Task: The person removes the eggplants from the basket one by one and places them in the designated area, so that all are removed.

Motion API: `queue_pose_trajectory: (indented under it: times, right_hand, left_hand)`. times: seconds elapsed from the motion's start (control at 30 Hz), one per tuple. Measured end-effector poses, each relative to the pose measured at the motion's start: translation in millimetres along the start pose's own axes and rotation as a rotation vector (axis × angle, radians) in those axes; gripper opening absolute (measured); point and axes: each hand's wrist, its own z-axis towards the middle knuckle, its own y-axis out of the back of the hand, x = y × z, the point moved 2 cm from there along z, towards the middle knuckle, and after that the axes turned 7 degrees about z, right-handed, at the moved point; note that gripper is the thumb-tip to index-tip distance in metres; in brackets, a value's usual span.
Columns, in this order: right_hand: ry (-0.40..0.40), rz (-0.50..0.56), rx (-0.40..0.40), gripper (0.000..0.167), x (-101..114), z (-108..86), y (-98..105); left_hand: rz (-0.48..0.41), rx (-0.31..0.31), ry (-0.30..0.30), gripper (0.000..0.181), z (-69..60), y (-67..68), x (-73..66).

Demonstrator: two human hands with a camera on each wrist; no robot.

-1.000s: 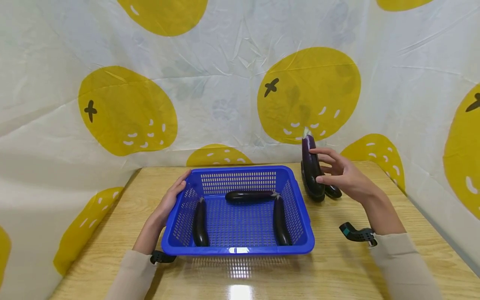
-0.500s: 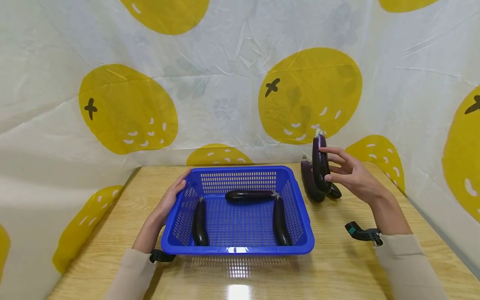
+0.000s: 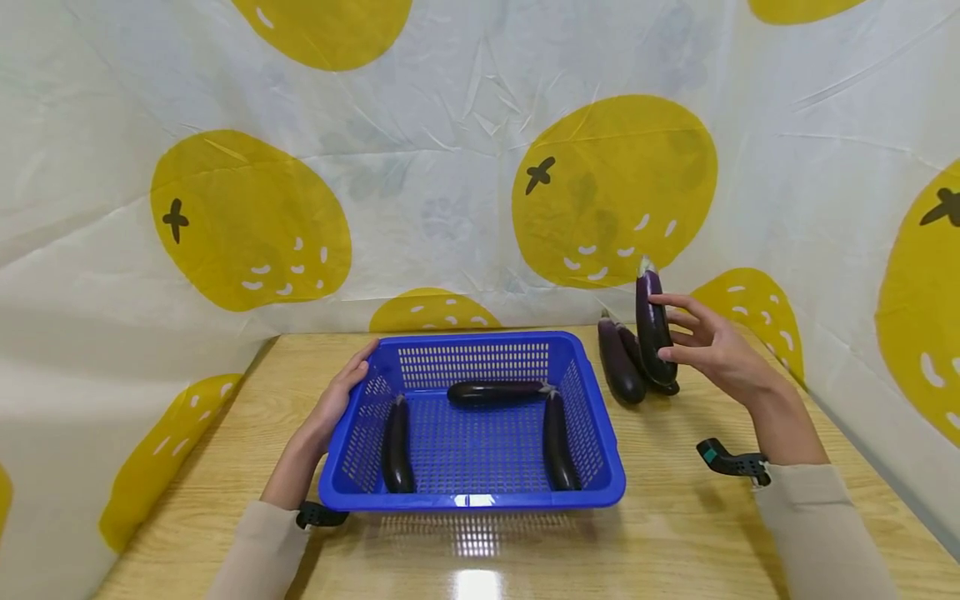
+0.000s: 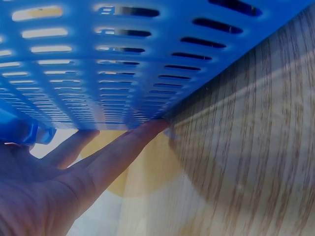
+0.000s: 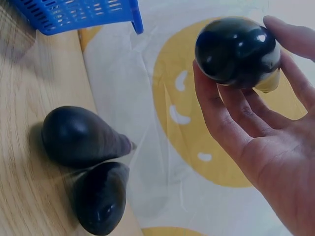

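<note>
My right hand (image 3: 720, 350) holds a dark purple eggplant (image 3: 654, 329) upright above the table, its pale stem end on top. In the right wrist view the fingers and thumb are around this eggplant (image 5: 236, 51). Two more eggplants lie behind and below it, one eggplant (image 3: 621, 362) nearer the basket and the other partly hidden in the head view. My left hand (image 3: 336, 400) rests with straight fingers against the left side of the blue basket (image 3: 472, 502). The left wrist view shows those fingers (image 4: 118, 155) along the basket's outer wall.
Inside the basket lie three eggplants: one eggplant (image 3: 397, 446) at left, one eggplant (image 3: 495, 393) along the back, one eggplant (image 3: 558, 442) at right. The wooden table (image 3: 675, 533) ends at a white cloth (image 3: 450, 208) printed with yellow fruit.
My right hand has moved right with the held eggplant, away from the pair on the table, so both now show more. The left hand and basket have stayed in place.
</note>
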Motion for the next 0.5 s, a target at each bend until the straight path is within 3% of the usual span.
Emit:
queue_pose_trajectory:
  times: [0.5]
  right_hand:
    - [-0.026,-0.009,-0.052,0.070,-5.0,-7.9,17.0]
  left_hand:
    - [0.012,-0.001,-0.006,0.056,1.0,0.3,1.5]
